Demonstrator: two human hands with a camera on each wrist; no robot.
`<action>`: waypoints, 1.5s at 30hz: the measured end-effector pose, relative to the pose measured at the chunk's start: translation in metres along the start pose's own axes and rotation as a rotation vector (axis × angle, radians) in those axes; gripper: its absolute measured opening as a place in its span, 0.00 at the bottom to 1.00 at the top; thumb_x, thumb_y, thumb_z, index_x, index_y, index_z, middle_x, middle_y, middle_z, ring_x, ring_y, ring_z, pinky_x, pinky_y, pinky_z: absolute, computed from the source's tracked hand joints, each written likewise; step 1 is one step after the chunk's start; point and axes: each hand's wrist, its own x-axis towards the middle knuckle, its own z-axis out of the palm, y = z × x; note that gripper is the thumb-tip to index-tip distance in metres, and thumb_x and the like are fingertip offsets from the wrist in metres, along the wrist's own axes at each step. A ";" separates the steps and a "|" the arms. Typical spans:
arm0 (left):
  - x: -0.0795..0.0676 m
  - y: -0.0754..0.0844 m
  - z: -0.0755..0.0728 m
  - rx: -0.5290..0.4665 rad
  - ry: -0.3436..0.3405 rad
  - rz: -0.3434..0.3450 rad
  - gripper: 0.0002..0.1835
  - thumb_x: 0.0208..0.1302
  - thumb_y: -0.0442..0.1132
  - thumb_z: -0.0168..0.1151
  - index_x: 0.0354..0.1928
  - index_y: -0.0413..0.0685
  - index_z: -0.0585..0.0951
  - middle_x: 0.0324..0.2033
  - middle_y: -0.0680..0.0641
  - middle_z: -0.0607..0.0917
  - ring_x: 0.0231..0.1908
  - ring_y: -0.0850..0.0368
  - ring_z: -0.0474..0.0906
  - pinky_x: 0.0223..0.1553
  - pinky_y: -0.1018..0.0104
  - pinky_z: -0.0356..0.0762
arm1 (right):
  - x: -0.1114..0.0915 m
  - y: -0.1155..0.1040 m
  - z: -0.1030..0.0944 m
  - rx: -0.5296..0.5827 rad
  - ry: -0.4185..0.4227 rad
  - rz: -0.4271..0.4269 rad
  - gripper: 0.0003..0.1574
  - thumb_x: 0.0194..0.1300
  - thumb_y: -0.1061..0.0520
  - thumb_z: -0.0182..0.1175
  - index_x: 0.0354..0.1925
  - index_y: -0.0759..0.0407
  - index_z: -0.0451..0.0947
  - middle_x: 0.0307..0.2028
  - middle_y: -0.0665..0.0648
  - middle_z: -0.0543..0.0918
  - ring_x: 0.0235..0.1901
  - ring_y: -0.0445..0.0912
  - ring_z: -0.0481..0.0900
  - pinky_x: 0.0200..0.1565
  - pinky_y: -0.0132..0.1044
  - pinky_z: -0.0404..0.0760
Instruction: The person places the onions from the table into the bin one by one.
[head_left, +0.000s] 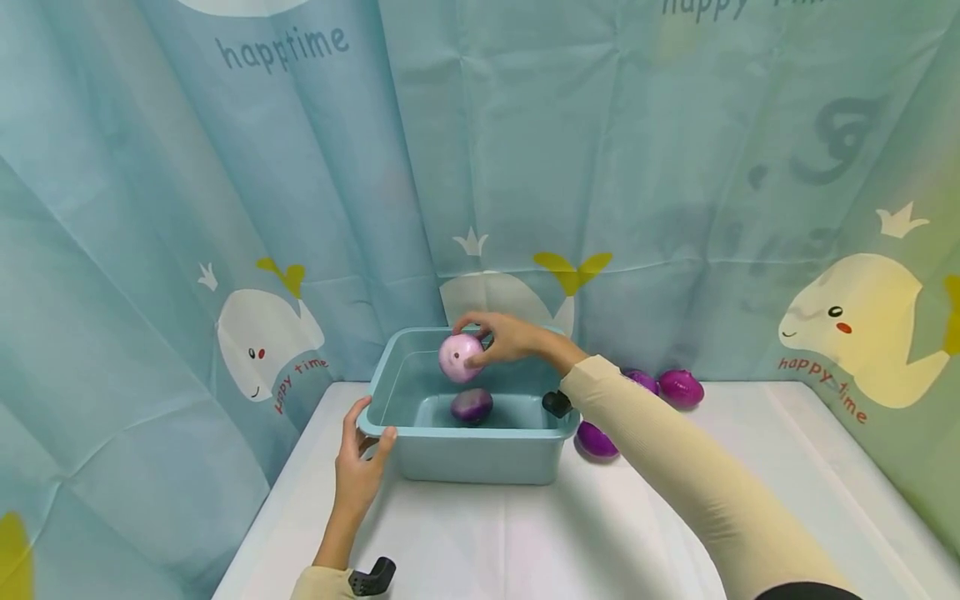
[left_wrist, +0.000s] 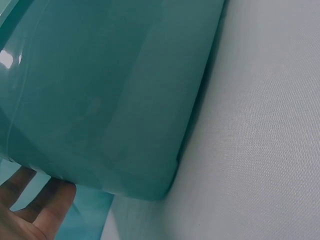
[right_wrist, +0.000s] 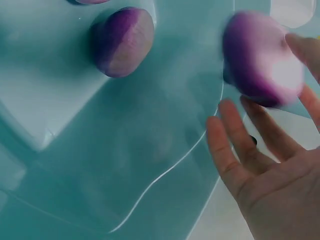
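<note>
My right hand (head_left: 513,337) pinches a red onion (head_left: 456,357) between thumb and fingers, above the inside of a blue-green plastic basin (head_left: 480,458). The same onion, pale and shiny on one side, shows slightly blurred in the right wrist view, where several fingers are spread away from it. Below it, another red onion (head_left: 472,406) lies on the basin floor. A sliver of one more onion (right_wrist: 92,1) shows at the top edge of the right wrist view. At the basin's left front corner, my left hand (head_left: 358,471) grips the rim, thumb at the front and fingers along the side.
To the right of the basin, red onions lie on the white table (head_left: 480,533): one near (head_left: 596,442), one farther back (head_left: 681,389), and one partly behind my right sleeve (head_left: 642,381). A blue-green curtain (head_left: 525,150) with whale prints hangs behind the table.
</note>
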 end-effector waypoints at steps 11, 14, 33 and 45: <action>-0.002 0.001 0.001 -0.006 -0.001 -0.017 0.36 0.71 0.42 0.65 0.76 0.63 0.62 0.66 0.35 0.75 0.55 0.41 0.79 0.50 0.56 0.79 | -0.003 0.000 0.001 0.038 -0.059 0.007 0.50 0.66 0.51 0.72 0.78 0.50 0.59 0.75 0.62 0.64 0.69 0.60 0.71 0.56 0.48 0.80; -0.002 0.001 0.001 -0.009 -0.004 -0.021 0.36 0.71 0.42 0.64 0.77 0.63 0.62 0.66 0.35 0.75 0.55 0.41 0.79 0.50 0.56 0.79 | -0.004 0.000 0.000 0.043 -0.055 0.006 0.50 0.66 0.51 0.72 0.78 0.50 0.59 0.74 0.63 0.65 0.68 0.61 0.71 0.57 0.48 0.80; -0.003 0.000 0.001 0.004 0.006 -0.016 0.35 0.72 0.43 0.64 0.77 0.61 0.61 0.66 0.33 0.75 0.56 0.39 0.78 0.51 0.50 0.79 | -0.043 -0.002 -0.032 0.026 0.014 -0.093 0.53 0.65 0.50 0.73 0.79 0.43 0.56 0.76 0.58 0.63 0.67 0.61 0.71 0.60 0.56 0.77; -0.002 0.002 -0.001 -0.001 0.005 -0.011 0.36 0.72 0.42 0.65 0.77 0.61 0.62 0.67 0.34 0.75 0.56 0.39 0.78 0.50 0.62 0.78 | -0.127 0.024 -0.066 -0.031 0.198 -0.019 0.53 0.62 0.47 0.75 0.78 0.38 0.60 0.66 0.62 0.75 0.56 0.57 0.82 0.52 0.54 0.82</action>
